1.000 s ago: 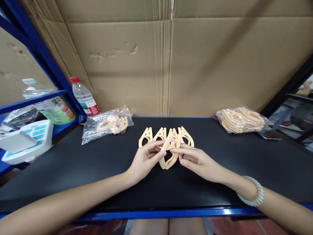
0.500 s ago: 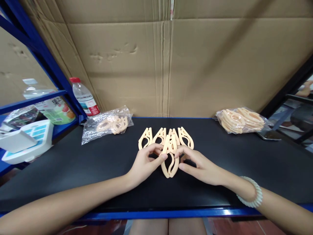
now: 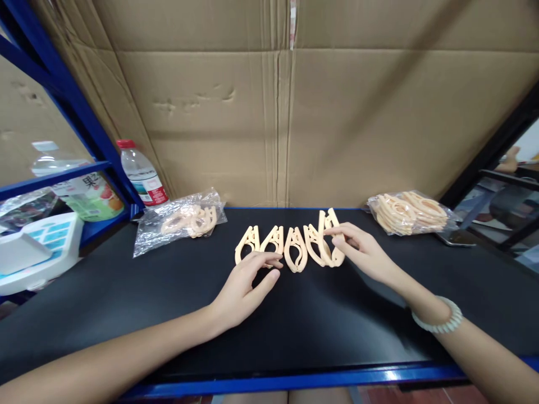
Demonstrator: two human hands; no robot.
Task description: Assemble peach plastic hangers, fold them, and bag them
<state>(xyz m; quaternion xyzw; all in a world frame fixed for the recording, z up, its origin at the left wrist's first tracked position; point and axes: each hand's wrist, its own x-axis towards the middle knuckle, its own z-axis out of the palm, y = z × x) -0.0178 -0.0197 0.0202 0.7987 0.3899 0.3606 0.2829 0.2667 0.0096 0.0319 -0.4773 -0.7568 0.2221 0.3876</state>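
Note:
My right hand [image 3: 365, 250] pinches a cream plastic folding hanger [image 3: 321, 225], folded shut and raised at the right end of a row of similar hangers. Behind it, another folded hanger [image 3: 309, 240] is partly covered. The middle hanger [image 3: 288, 253] lies flat on the black table, apart from both hands. My left hand [image 3: 242, 289] is open, palm down, with nothing in its grasp. Its fingers hide the lower parts of the two left hangers, the outer one [image 3: 239, 247] and the inner one [image 3: 280, 240]; whether they touch them I cannot tell.
A clear bag of cream pieces [image 3: 185, 220] lies at the back left, beside a red-capped bottle [image 3: 145, 178]. Another bag of hangers [image 3: 410, 212] sits back right, on or beside a dark flat object [image 3: 457, 239]. A cardboard wall [image 3: 219, 129] closes the back; a blue rack [image 3: 63, 84] stands left.
My right hand has carried the folded hanger from the front middle to the row's right end. My left hand has let go of it and opened slightly to the left.

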